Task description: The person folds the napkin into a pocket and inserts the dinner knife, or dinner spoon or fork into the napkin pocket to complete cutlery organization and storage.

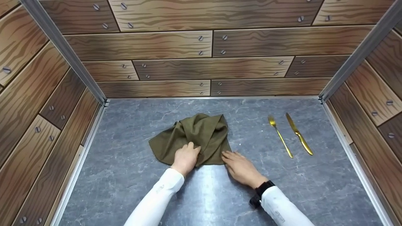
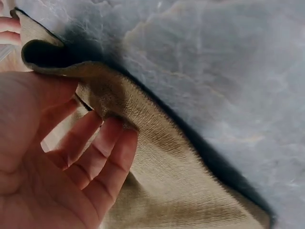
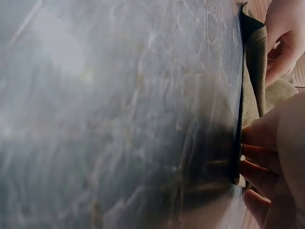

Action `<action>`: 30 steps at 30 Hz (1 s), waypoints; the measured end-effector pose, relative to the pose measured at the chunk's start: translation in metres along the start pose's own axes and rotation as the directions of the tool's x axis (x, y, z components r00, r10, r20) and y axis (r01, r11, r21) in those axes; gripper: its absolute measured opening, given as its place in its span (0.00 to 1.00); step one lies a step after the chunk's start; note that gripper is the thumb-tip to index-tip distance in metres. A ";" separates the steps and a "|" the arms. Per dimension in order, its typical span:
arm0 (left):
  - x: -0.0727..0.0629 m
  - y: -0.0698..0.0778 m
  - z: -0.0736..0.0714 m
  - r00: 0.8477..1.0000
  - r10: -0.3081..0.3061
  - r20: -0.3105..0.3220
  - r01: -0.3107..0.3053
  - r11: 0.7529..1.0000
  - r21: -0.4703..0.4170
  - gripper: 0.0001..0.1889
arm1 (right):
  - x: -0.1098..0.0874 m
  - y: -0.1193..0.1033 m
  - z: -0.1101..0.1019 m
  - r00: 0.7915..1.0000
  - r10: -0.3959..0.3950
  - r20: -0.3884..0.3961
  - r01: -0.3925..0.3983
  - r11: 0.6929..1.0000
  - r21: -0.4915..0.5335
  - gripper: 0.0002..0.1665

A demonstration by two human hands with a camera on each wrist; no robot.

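An olive-brown cloth (image 1: 201,131) lies rumpled on the grey marbled tabletop, with folds heaped in its middle and a corner spread to the left. My left hand (image 1: 186,157) pinches the cloth near its front edge. In the left wrist view, the thumb and curled fingers (image 2: 116,152) hold a raised fold of the fabric. At the front right corner, my right hand (image 1: 240,166) rests with fairly straight fingers touching the cloth. The right wrist view shows those fingertips (image 3: 250,136) against the cloth's edge, low at the tabletop.
To the right lie a gold fork (image 1: 280,137) and a gold knife (image 1: 298,133), roughly parallel, their handles toward me. Wood-patterned panels (image 1: 176,69) wall the back and both sides, with metal rails (image 1: 355,175) along the tabletop's edges.
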State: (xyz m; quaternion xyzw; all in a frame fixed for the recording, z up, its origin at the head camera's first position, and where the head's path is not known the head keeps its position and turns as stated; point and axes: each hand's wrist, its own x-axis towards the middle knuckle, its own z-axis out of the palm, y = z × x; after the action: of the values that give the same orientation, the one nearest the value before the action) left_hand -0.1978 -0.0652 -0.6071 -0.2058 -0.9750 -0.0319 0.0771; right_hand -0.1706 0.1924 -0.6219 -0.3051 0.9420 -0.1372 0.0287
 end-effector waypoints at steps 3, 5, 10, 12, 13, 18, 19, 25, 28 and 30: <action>0.003 -0.001 0.000 1.000 0.002 -0.029 0.000 0.999 0.038 0.08 | -0.001 0.004 -0.002 1.000 0.002 -0.021 -0.002 1.000 -0.012 0.24; 0.004 -0.002 0.000 0.999 0.003 -0.035 -0.001 0.999 0.047 0.06 | -0.003 0.009 -0.003 0.999 0.009 -0.038 -0.010 1.000 -0.023 0.24; 0.001 -0.007 0.002 0.999 0.001 -0.047 0.000 1.000 0.009 0.05 | -0.008 0.019 -0.005 0.997 0.031 -0.076 -0.034 0.999 -0.039 0.21; -0.001 -0.009 0.002 0.999 -0.008 -0.048 0.007 1.000 -0.023 0.05 | -0.011 0.022 -0.006 0.995 0.042 -0.092 -0.046 0.998 -0.040 0.20; -0.002 -0.010 0.002 0.999 -0.012 -0.040 0.011 0.999 -0.042 0.05 | -0.011 0.024 -0.006 0.994 0.048 -0.101 -0.052 0.998 -0.039 0.20; -0.008 -0.013 -0.005 0.998 -0.007 0.059 0.017 0.983 -0.181 0.10 | -0.016 0.029 -0.007 0.987 0.121 -0.109 -0.124 0.992 -0.023 0.21; -0.009 -0.014 -0.006 0.996 -0.001 0.088 0.020 0.977 -0.213 0.11 | -0.016 0.030 -0.008 0.984 0.140 -0.107 -0.143 0.990 -0.020 0.22; -0.010 -0.018 -0.025 0.976 0.003 0.217 0.083 0.917 -0.389 0.12 | -0.018 0.035 -0.009 0.965 0.226 -0.132 -0.233 0.972 -0.037 0.29; -0.006 -0.023 -0.039 0.971 -0.006 0.239 0.120 0.877 -0.465 0.10 | -0.019 0.041 -0.011 0.953 0.264 -0.147 -0.274 0.960 -0.051 0.31; -0.002 -0.028 -0.047 0.971 -0.026 0.238 0.149 0.844 -0.516 0.08 | -0.019 0.046 -0.012 0.946 0.283 -0.157 -0.296 0.953 -0.062 0.33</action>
State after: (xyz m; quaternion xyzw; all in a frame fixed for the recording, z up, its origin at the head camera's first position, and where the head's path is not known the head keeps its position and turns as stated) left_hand -0.2010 -0.0956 -0.5616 -0.1763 -0.9390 -0.2801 -0.0931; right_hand -0.1825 0.2424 -0.6237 -0.1535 0.9810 -0.1135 -0.0338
